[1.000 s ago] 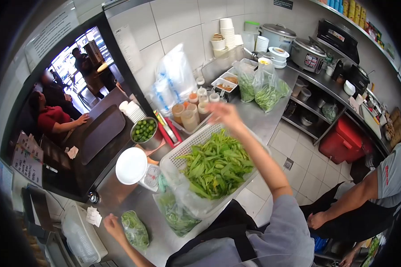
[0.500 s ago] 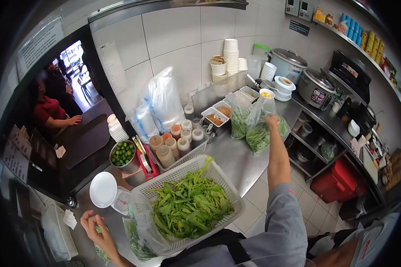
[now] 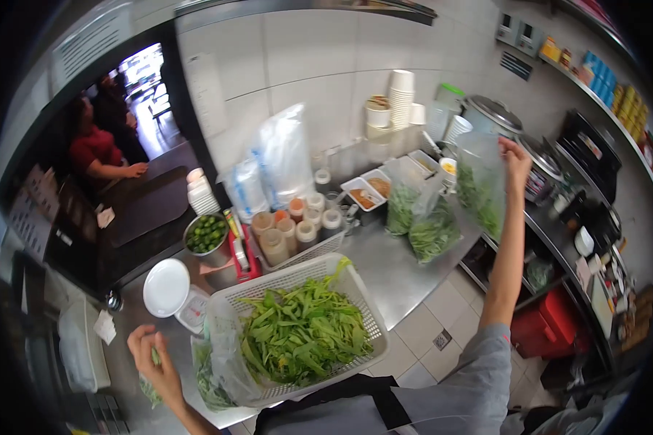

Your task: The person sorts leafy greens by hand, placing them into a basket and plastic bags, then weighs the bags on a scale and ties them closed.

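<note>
- Beyond the tabletop's (image 3: 384, 283) right edge, at the far end, a clear bag of greens (image 3: 482, 196) hangs upright in the air; the right hand (image 3: 516, 156) has its fingers closed on the top of the plastic.
- Just left of it, two more bags, a knotted bag (image 3: 435, 238) and its neighbour (image 3: 401, 206), rest side by side on the tabletop.
- Nearer the person stands a white perforated basket (image 3: 372, 317), heaped with loose leafy greens (image 3: 305, 330); a filled bag (image 3: 210, 377) lies against its left side.
- Farther left, the left hand (image 3: 156, 366) is over a small bag (image 3: 150, 393) — its fingers loosely bent, parted from the thumb; whether they touch the plastic I cannot tell.
- Behind the basket sit squeeze bottles (image 3: 286, 233) in a rack; to their left, a metal pot of small green fruit (image 3: 207, 233); nearer still, a scale (image 3: 193, 309) beside a white plate (image 3: 166, 288).
- Past the opening — a person in red (image 3: 96, 154), beside a dark tray (image 3: 149, 206).
</note>
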Demonstrator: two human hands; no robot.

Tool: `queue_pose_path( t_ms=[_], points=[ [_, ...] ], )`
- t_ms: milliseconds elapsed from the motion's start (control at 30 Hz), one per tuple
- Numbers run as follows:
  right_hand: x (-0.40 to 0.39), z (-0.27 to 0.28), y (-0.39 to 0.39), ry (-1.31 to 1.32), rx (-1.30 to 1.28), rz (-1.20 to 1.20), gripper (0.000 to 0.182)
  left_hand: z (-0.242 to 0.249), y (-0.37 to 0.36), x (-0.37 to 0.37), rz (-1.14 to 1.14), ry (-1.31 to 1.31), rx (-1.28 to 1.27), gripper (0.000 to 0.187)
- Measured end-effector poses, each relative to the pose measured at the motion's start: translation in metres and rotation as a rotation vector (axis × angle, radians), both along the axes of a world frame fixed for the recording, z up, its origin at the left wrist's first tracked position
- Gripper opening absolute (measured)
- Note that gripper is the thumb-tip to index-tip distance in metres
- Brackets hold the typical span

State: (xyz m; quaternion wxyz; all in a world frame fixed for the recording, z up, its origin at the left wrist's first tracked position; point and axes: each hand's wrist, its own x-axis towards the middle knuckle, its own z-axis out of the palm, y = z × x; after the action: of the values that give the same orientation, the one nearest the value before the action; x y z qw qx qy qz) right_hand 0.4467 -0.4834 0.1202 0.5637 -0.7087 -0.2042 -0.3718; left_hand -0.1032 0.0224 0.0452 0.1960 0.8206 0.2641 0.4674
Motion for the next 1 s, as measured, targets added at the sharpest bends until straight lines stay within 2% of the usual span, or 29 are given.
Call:
queue_pose_path(
  t_ms=[33, 67, 167, 200, 233, 267, 333, 433, 533, 633, 733, 767, 867, 933, 1000],
  points=[
    [-0.018, 0.02, 0.012, -0.01, -0.038, 0.011, 0.032, 0.008, -0.009, 0.005, 0.012, -0.023, -0.082, 0.018],
    [-0.051, 0.043, 0.035, -0.039, -0.08, 0.016, 0.029, 0.001, 0.0, 0.002, 0.014, 0.007, 0.059, 0.014],
    [-0.125, 0.088, 0.087, -0.06, -0.108, 0.111, 0.028, -0.007, 0.01, -0.002, 0.041, 0.067, 0.18, 0.008],
    [-0.135, 0.093, 0.097, -0.071, -0.074, 0.181, 0.03, -0.021, 0.021, -0.009, 0.07, 0.135, 0.172, 0.01],
    [-0.149, 0.096, 0.106, -0.054, -0.009, 0.348, 0.032, -0.035, 0.029, -0.018, 0.116, 0.245, 0.145, 0.013],
    [-0.162, 0.092, 0.115, -0.035, 0.053, 0.503, 0.035, -0.049, 0.041, -0.027, 0.15, 0.35, 0.11, 0.017],
    [-0.189, 0.08, 0.153, 0.023, 0.195, 0.747, 0.035, -0.092, 0.06, -0.053, 0.266, 0.58, -0.148, 0.032],
    [-0.26, 0.07, 0.238, 0.145, 0.322, 1.096, 0.026, -0.165, 0.081, -0.101, 0.516, 0.897, 0.032, 0.051],
    [-0.336, 0.056, 0.331, 0.397, 0.428, 1.324, 0.015, -0.228, 0.119, -0.148, 0.491, 1.048, -0.033, 0.06],
    [-0.402, 0.038, 0.408, 0.579, 0.466, 1.685, 0.016, -0.26, 0.15, -0.181, 0.525, 0.971, 0.274, 0.06],
    [-0.449, 0.013, 0.473, 0.743, 0.572, 1.847, 0.017, -0.234, 0.178, -0.192, 0.429, 0.981, -0.195, 0.053],
    [-0.462, 0.005, 0.494, 0.777, 0.595, 1.885, 0.016, -0.188, 0.171, -0.188, 0.395, 0.8, -0.366, 0.047],
    [-0.502, -0.026, 0.543, 0.885, 0.671, 1.978, 0.016, -0.063, 0.136, -0.185, 0.114, -0.095, -0.135, 0.041],
    [-0.534, -0.043, 0.565, 0.993, 0.702, 1.956, 0.015, 0.004, 0.098, -0.197, 0.058, -0.065, 0.268, 0.036],
    [-0.556, -0.062, 0.585, 1.018, 0.703, 1.977, 0.014, 0.015, 0.08, -0.206, -0.298, 0.118, 0.598, 0.031]
  ],
)
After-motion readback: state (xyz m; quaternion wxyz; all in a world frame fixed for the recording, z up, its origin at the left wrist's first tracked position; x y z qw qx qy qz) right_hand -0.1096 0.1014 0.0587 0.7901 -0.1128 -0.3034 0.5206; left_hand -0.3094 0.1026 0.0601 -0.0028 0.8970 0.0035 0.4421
